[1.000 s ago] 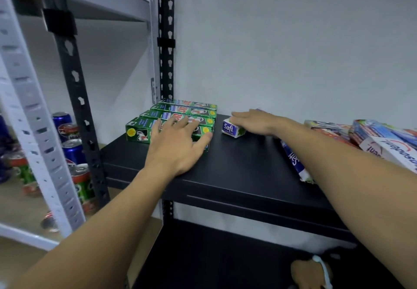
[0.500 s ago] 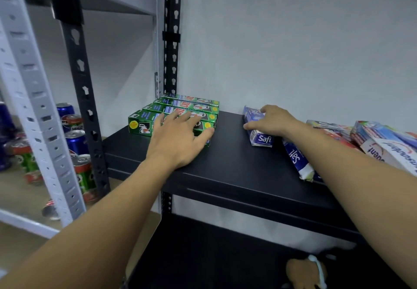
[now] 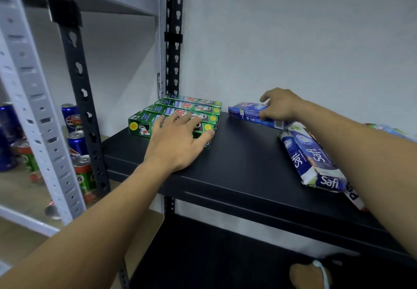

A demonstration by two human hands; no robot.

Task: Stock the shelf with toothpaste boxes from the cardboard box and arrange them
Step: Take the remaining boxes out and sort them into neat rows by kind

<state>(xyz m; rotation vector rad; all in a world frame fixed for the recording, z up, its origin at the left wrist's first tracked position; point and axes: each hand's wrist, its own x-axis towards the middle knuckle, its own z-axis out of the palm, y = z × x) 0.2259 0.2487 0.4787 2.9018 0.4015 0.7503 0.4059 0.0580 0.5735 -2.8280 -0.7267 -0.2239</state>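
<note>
Blue box (image 3: 246, 112): turned from end-on to broadside, pinched between my right fingers (image 3: 266, 115). Left fingers (image 3: 180, 120) stayed spread flat on the green boxes (image 3: 180, 103). Judged ready to join their row.

Shop or stockroom with retail racking. A black shelf (image 3: 248, 164) hangs on slotted boltless uprights (image 3: 173, 40) against a plain white wall (image 3: 293, 40). At its back left, 4 identical green toothpaste boxes (image 3: 189, 105) lie side by side. On its right part lie blue Safi boxes (image 3: 311, 157). Left of the black shelf, a grey rack (image 3: 29, 90) of the same kind carries many drink cans (image 3: 77, 144).
</note>
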